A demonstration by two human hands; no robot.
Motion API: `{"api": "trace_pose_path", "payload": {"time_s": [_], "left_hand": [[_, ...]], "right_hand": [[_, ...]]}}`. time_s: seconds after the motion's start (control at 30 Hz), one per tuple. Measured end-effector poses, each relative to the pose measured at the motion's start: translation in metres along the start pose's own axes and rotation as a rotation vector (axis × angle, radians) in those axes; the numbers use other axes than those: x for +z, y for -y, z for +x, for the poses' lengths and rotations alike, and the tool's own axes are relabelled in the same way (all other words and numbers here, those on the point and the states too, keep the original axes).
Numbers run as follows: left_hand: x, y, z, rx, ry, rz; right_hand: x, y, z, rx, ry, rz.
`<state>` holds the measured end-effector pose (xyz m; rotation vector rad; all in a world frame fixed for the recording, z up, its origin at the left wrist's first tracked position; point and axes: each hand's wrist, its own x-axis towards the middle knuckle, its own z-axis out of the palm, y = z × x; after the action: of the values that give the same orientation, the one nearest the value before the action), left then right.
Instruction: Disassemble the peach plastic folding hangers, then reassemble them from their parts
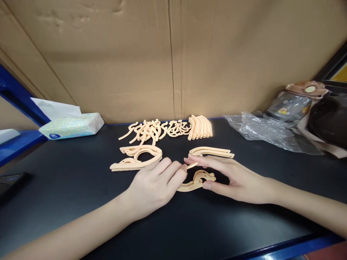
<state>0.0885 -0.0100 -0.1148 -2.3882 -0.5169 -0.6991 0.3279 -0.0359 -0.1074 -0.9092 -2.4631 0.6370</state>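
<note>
Curled closed, my left hand [159, 180] holds a thin beige plastic strip [192, 165], apparently a hanger part; most of it is hidden by the fingers. My right hand [238, 177] has its fingers stretched out and its thumb apart. Its fingertips are at the strip's far end, and the thumb touches the edge of a beige hanger piece [205, 176] with a hook-like curve, lying below on the table. Behind the right fingers lies a pair of curved hanger arms [214, 150]. Beyond my left hand is a folded beige hanger [127, 165].
At the back of the black table [168, 238] lie a heap of hooks [148, 130], smaller curved parts [179, 128] and a row of hanger arms [200, 127]. A tissue pack [73, 126] stands left. Clear plastic wrap [265, 131] and a bottle [290, 103] are right. Cardboard [121, 61] rises behind.
</note>
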Motion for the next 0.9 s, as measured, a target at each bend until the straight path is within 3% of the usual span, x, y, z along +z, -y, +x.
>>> {"api": "trace_pose_path", "payload": {"time_s": [0.17,0.4,0.6,0.9], "left_hand": [[-0.001,-0.005,0.0,0.019,0.01,-0.103],[-0.001,-0.003,-0.001,0.039,0.228,-0.437],[0.0,0.0,-0.003,0.022,0.271,-0.553],[0.007,0.005,-0.007,-0.048,0.281,-0.462]], "right_hand": [[-0.003,-0.002,0.004,0.087,-0.171,0.133],[-0.016,-0.031,0.007,0.232,-0.492,0.308],[-0.018,-0.047,0.008,0.238,-0.507,0.338],[-0.017,-0.046,0.01,0.189,-0.534,0.38]]}}
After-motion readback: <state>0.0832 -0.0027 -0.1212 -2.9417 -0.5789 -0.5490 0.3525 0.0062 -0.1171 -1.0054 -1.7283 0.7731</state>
